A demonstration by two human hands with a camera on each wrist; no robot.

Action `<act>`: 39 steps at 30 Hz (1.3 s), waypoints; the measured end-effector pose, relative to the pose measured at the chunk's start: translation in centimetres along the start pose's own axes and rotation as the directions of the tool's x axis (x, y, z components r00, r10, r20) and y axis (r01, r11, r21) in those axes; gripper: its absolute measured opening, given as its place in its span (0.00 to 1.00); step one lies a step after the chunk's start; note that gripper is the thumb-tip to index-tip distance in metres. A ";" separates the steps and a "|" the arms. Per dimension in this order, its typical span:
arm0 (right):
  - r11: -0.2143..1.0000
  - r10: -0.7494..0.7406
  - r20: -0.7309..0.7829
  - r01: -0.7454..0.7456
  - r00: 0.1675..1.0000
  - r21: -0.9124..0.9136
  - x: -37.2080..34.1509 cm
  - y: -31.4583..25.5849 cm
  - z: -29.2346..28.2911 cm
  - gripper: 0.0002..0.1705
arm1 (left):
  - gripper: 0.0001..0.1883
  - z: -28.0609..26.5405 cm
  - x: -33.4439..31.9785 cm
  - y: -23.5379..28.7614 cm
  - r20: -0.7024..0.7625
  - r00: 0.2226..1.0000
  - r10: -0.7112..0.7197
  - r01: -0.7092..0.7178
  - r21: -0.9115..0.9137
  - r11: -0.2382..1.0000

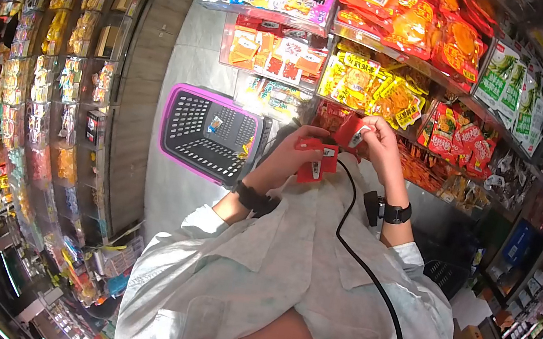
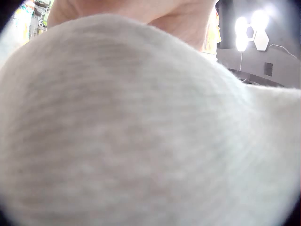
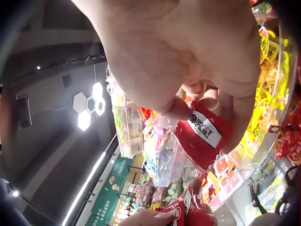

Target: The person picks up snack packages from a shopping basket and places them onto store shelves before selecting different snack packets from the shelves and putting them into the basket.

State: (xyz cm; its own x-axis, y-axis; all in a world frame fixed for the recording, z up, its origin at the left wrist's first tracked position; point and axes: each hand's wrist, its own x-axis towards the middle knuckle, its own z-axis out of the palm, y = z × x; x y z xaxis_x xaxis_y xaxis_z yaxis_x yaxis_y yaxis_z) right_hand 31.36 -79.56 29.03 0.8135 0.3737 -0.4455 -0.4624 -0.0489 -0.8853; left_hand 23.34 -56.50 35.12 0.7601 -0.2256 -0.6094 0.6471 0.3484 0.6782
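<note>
Packet (image 1: 347, 130), pinched by fingers of your right hand (image 1: 383, 147), lies just right of red packaging (image 1: 309, 170) your left hand (image 1: 283, 159) grips.

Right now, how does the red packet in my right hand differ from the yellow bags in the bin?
The red packet is mostly red with a white label; the yellow bags are mainly yellow. The red packet is pinched in your right hand, while the yellow bags lie piled in a clear bin. The red packet also looks smaller than each of the yellow bags. Both carry printed lettering.
</note>
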 end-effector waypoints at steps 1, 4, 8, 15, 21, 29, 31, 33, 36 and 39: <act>1.000 -0.020 -0.025 0.021 0.999 0.013 -0.2 0.4 -0.2 0.08 | 0.26 0.2 0.1 0.0 0.009 1.000 -0.009 0.009 0.023 1.000; 0.991 -0.131 -0.050 0.132 0.990 0.010 -0.8 -0.4 0.0 0.14 | 0.29 0.6 1.2 0.2 0.049 0.999 -0.008 0.005 0.066 0.998; 0.984 -0.163 -0.035 0.165 0.986 0.061 -0.6 0.1 1.2 0.27 | 0.28 0.0 2.5 0.4 0.091 0.996 -0.026 0.017 0.098 0.995; 0.989 -0.018 -0.068 0.028 0.998 0.147 3.8 -1.6 5.3 0.22 | 0.24 -6.2 3.4 2.5 0.119 0.991 0.063 -0.054 -0.075 0.996; 0.999 0.015 -0.042 -0.014 0.999 0.042 11.6 -5.4 13.1 0.15 | 0.21 -16.3 2.1 3.8 0.141 0.888 0.438 -0.437 -0.042 0.898; 0.964 -0.159 -0.084 0.136 0.984 -0.230 19.9 -6.1 21.8 0.18 | 0.22 -25.1 -0.2 5.5 -0.003 0.965 0.263 -0.255 -0.247 0.935; 0.973 -0.021 -0.034 0.012 0.999 -0.230 19.2 -5.6 22.2 0.17 | 0.22 -26.6 -0.4 5.1 -0.017 0.969 0.248 -0.244 -0.249 0.937; 0.990 0.031 0.049 -0.024 0.998 -0.139 17.8 -5.0 22.8 0.14 | 0.20 -27.4 -0.1 4.8 -0.014 0.977 0.215 -0.208 -0.305 0.929; 0.974 0.127 0.142 -0.097 0.982 -0.204 15.8 -4.5 22.9 0.12 | 0.18 -27.7 0.7 4.7 0.009 0.984 0.179 -0.163 -0.361 0.918; 0.979 0.131 0.206 -0.093 0.970 -0.183 14.1 -3.8 22.9 0.16 | 0.18 -27.0 1.6 5.0 0.037 0.984 0.177 -0.153 -0.352 0.923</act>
State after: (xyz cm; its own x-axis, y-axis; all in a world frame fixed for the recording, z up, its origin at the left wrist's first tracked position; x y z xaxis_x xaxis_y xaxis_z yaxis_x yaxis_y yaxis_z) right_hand 36.49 -52.90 29.15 0.6557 0.5470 -0.5204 -0.4636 -0.2523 -0.8494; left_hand 26.12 -30.56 26.44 0.8643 -0.1938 -0.4641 0.4603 0.6767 0.5747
